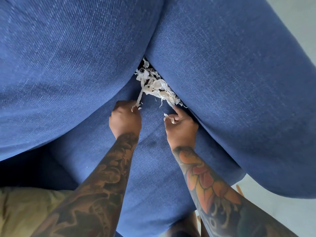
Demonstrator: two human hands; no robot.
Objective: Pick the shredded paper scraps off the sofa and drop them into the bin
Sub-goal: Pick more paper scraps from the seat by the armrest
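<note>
Head view, two hands, left hand (124, 117) and right hand (181, 124) fingers pinching paper scraps (153, 84), one sofa (222, 74).

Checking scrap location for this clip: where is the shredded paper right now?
Head view, centre: the shredded paper sits in the sofa crevice, just above the left hand and right hand.

A rumpled olive-yellow cloth (25, 211) lies at the lower left, its top edge against dark blue upholstery. Pale grey floor (280, 212) shows at the lower right, where a thin wooden leg (239, 189) slants across it.
</note>
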